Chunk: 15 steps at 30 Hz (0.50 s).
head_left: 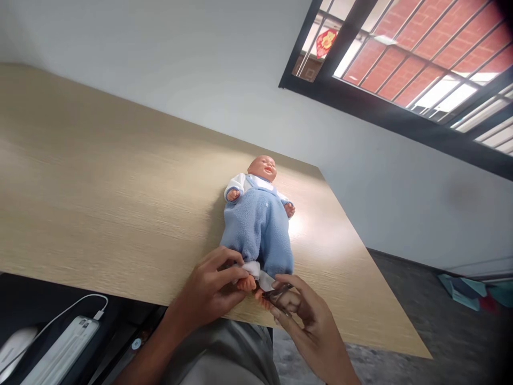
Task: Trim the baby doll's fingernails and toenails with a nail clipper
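Observation:
A baby doll (260,224) in blue fleece overalls and a white top lies on its back on the wooden table (120,203), feet towards me. My left hand (210,283) is closed around the doll's foot on the left, at the white cuff, with its toes showing past my fingers. Pinched between the thumb and fingers of my right hand (308,315) is a small dark metal nail clipper (278,291). Its tip is at the toes of the doll's other foot; whether it touches them I cannot tell.
At the lower left, a white power bank (66,347) with a cable lies on a dark surface below the table edge. A pale wall (180,59) and a barred window (401,59) stand behind the table. Coloured items (465,291) rest on the floor at right.

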{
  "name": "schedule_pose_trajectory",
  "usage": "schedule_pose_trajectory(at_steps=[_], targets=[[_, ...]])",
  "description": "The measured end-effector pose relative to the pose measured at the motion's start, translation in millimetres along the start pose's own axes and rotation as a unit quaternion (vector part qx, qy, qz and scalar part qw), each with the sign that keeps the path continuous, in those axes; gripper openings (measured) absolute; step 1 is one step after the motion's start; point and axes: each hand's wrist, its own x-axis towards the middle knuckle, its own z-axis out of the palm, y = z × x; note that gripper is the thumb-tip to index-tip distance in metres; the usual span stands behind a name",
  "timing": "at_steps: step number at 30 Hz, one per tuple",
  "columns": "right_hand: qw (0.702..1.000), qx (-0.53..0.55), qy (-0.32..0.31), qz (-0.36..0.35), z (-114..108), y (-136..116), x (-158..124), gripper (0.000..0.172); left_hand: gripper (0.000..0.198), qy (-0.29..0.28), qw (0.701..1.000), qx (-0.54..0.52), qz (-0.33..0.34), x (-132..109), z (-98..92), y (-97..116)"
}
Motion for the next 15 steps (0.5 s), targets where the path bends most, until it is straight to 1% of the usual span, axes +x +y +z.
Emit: schedule_pose_trajectory(at_steps=[4, 8, 10, 12, 15], targets=[[0.999, -0.033, 0.018, -0.029, -5, -9, -4, 0.035, 0.007, 0.015, 1.0, -0.018, -0.002, -1, 2.8, -1], [0.996, -0.052, -0.005, -0.075, -6, -14, -2, 0.037, 0.008, 0.006, 0.999, -0.035, -0.016, -1, 3.6, -1], [0.995, -0.043, 0.001, -0.092, -6, -14, -2, 0.041, 0.007, 0.0, 0.999, -0.045, -0.023, -1, 3.0, 0], [0.992, -0.027, 0.033, -0.116, -3, -12, -4, 0.045, 0.007, -0.006, 0.998, -0.051, -0.027, -1, 2.2, 0], [0.979, -0.025, 0.101, -0.174, 5, -11, -7, 0.049, 0.011, -0.016, 0.998, -0.062, -0.03, 0, 1.5, 0]])
